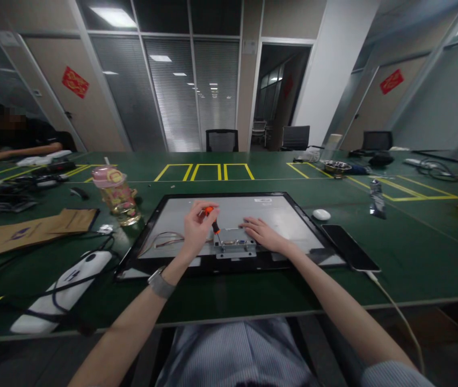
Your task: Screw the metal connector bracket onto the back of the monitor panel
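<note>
Black-framed flat panel with a smooth silver-grey back (234,208) lay on the dark green counter (245,293), directly in front of the person and beneath both hands. Judging by the pose, the step in hand was screwdriver work on the grey metal bracket with a row of ports (234,249), which sat at the middle of the panel's near side. The left hand (198,223) pinched a slim screwdriver with an orange-and-black handle (215,227) between thumb and fingers, its shaft slanting down to the bracket's left end; whether the tip sat in a screw was too small to tell. The right hand (267,235) held nothing visible, its fingers stretched out and slightly apart, and appeared to rest on the panel's back just beside the bracket's right end, perhaps to steady it. The next move seemed to call for an upright shaft, a well-seated tip and light downward pressure while the handle turned, with the right hand bracing the metal. The bracket thus lay between the two hands and slightly nearer the person than their fingertips, while thin coloured wires (168,240) ran across the panel to the left of the left hand.
</note>
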Tool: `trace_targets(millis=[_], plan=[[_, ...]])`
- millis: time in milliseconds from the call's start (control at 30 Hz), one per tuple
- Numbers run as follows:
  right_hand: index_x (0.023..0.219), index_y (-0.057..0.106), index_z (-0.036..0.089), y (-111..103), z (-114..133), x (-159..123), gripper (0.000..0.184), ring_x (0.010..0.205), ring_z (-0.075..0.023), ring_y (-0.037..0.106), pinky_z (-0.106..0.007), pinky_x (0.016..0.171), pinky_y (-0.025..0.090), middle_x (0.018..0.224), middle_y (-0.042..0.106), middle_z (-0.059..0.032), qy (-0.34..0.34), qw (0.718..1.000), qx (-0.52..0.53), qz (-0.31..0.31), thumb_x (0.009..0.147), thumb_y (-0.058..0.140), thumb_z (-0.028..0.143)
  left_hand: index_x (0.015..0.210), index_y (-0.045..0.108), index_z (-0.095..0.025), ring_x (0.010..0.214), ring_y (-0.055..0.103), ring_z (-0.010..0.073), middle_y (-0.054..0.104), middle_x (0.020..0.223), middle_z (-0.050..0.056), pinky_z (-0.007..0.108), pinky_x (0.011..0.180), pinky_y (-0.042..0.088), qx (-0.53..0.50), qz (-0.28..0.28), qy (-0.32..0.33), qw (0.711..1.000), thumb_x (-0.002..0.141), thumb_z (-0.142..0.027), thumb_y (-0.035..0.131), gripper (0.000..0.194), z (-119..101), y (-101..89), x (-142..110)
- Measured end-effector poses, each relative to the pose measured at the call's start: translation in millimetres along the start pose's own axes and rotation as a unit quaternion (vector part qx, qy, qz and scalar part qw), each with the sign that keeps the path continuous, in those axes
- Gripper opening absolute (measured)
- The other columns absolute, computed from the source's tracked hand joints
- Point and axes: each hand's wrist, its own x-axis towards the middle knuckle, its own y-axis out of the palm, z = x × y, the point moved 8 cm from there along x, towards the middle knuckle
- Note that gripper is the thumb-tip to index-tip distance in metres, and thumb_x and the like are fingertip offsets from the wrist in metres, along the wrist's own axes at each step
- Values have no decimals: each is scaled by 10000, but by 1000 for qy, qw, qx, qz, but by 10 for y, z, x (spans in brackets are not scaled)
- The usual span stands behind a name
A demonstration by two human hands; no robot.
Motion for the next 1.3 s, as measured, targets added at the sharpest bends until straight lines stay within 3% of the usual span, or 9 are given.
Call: trace_targets(millis=[233, 333, 500, 667, 767, 900, 1000, 1167, 1300], plan=[[1328, 524, 207, 1, -7, 8, 506, 1396, -261, 320, -506, 1134, 191, 1461, 434, -124, 1, 1000, 3, 5, 984, 233, 437, 1006, 695, -164, 834, 627, 171, 650, 981, 88, 301, 746, 521, -92, 34, -54, 994, 885, -349, 526, 278, 135, 65, -9], [1337, 515, 212, 9, -12, 9, 500, 1396, -266, 318, -513, 1133, 190, 1473, 417, -122, 2, 1000, 3, 8, 983, 237, 432, 1002, 690, -177, 769, 616, 145, 649, 880, 53, 272, 717, 510, -50, 29, -50, 997, 852, -328, 594, 233, 107, 48, -15], [1340, 509, 210, 6, -6, 6, 506, 1395, -267, 320, -529, 1128, 191, 1466, 426, -130, 0, 1000, -1, 7, 983, 229, 433, 790, 714, -190, 763, 576, 127, 595, 817, 22, 226, 680, 480, 7, -16, 13, 1000, 769, -272, 685, 89, -16, -23, -5], [1331, 516, 206, -7, 11, 3, 498, 1390, -253, 330, -511, 1134, 190, 1458, 436, -126, 5, 1000, -6, 9, 986, 229, 420, 962, 717, -177, 857, 634, 177, 655, 1001, 86, 301, 749, 519, -82, 9, -37, 996, 888, -350, 515, 275, 102, 23, -8], [1337, 511, 211, -12, 24, -1, 494, 1396, -250, 320, -504, 1137, 184, 1467, 424, -122, 7, 1000, -4, 13, 986, 229, 415, 1028, 695, -178, 790, 644, 161, 679, 943, 75, 298, 736, 519, -81, 19, -61, 995, 865, -339, 568, 262, 142, 36, -16], [1342, 507, 209, -14, 31, -7, 500, 1403, -252, 308, -506, 1139, 176, 1474, 414, -124, 8, 1000, 5, 15, 984, 231, 423, 872, 722, -180, 711, 589, 113, 636, 818, 26, 226, 662, 477, -12, -14, -21, 1000, 787, -293, 678, 148, 74, -35, 1], [1336, 513, 209, -21, 26, -9, 505, 1398, -250, 318, -505, 1138, 180, 1471, 420, -124, 8, 1000, 5, 9, 982, 231, 435, 840, 731, -176, 751, 594, 126, 640, 853, 39, 230, 677, 479, -17, -18, -13, 1000, 803, -310, 651, 160, 69, -50, 17], [1339, 510, 211, -4, 0, -2, 503, 1399, -251, 315, -504, 1138, 183, 1471, 421, -120, 3, 1000, 4, 9, 984, 233, 433, 979, 720, -161, 848, 656, 189, 690, 999, 98, 318, 759, 527, -126, 27, -63, 990, 864, -344, 540, 281, 152, 29, 15], [1335, 514, 230, 4, -25, 3, 495, 1393, -255, 325, -514, 1134, 189, 1470, 424, -110, 3, 1000, 6, 6, 982, 240, 442, 1039, 696, -169, 797, 651, 168, 695, 927, 78, 306, 745, 523, -80, 23, -68, 994, 837, -336, 605, 277, 151, 27, -1]])
